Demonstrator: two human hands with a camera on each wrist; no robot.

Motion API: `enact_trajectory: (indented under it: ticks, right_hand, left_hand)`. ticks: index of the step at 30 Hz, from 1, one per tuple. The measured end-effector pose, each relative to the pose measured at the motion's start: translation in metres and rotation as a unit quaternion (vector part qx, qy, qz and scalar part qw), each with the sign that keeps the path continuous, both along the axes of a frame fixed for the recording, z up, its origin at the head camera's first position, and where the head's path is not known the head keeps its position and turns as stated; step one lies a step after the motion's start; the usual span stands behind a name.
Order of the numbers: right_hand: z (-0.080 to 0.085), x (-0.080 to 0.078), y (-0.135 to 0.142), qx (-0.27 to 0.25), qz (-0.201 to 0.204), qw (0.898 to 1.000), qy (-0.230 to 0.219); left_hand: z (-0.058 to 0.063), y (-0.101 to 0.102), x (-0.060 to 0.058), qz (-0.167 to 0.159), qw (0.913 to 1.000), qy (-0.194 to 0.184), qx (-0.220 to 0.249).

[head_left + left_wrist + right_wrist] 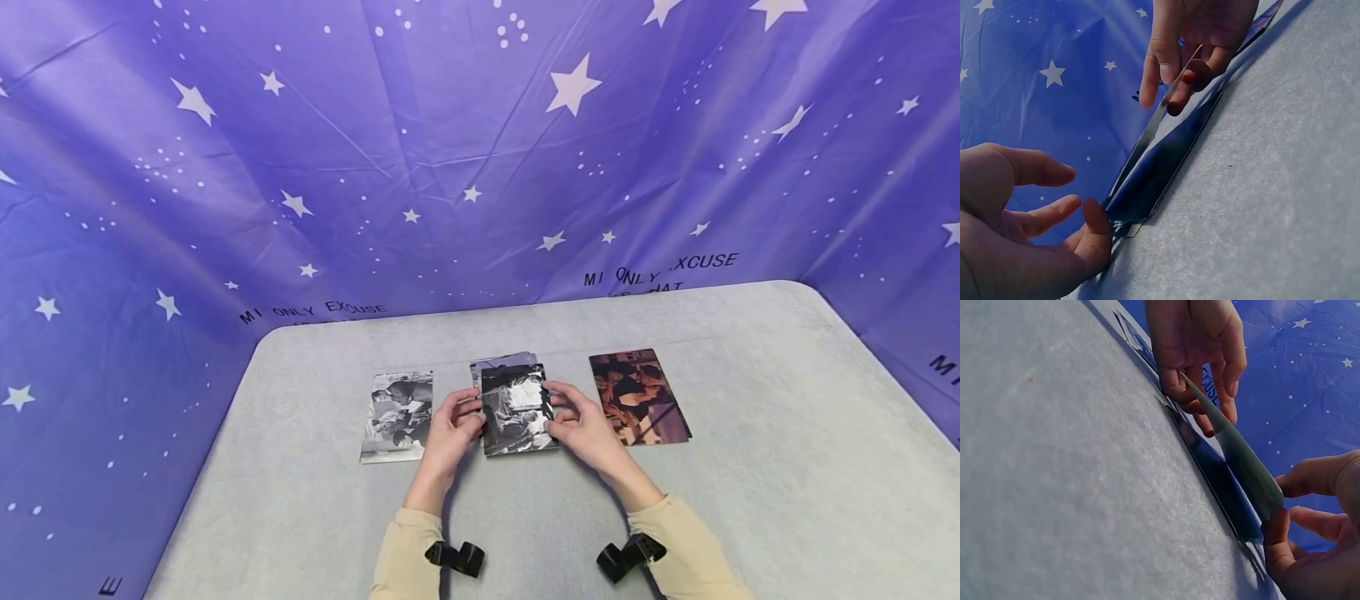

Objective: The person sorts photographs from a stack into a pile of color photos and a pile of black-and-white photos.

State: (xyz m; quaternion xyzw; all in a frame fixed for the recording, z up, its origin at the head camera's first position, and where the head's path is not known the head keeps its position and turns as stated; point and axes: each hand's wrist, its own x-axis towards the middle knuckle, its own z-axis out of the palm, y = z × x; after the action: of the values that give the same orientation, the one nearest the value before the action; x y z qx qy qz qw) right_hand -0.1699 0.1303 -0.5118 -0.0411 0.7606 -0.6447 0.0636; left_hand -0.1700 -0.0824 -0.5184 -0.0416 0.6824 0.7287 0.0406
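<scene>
Both hands hold a black-and-white photo card (517, 417) between them, lifted and tilted slightly over a small stack of cards (506, 360) at the table's middle. My left hand (453, 429) grips its left edge. My right hand (583, 427) pinches the opposite edge, thumb on the near side, as the right wrist view shows of the right hand (1319, 519). Seen edge-on in the left wrist view, the raised card (1150, 134) stands apart from the dark stack (1166, 165) along most of its length. The stack is mostly hidden from the head view.
Left of the hands lies another black-and-white photo card (397, 417). On the right lies a reddish-brown photo card (637, 396) with a dark edge beneath it. The grey table (780, 483) meets a purple star-printed cloth (450, 167) at its back and sides.
</scene>
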Motion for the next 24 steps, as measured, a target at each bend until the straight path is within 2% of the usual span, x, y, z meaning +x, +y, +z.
enact_trajectory:
  ticks: [8, 17, 24]
  right_hand:
    - [0.001, 0.001, -0.003, -0.028, -0.004, 0.999, -0.015]
    - [0.004, 0.0, -0.01, -0.047, 0.012, 0.999, -0.011]
    - [0.004, -0.005, -0.013, -0.053, 0.03, 0.998, -0.014]
  left_hand:
    - [0.001, -0.002, 0.002, -0.008, 0.9999, 0.005, 0.004]
    - [0.0, -0.005, 0.002, -0.023, 0.9994, 0.001, 0.027]
    - [0.004, -0.011, 0.002, -0.019, 0.9994, 0.002, 0.03]
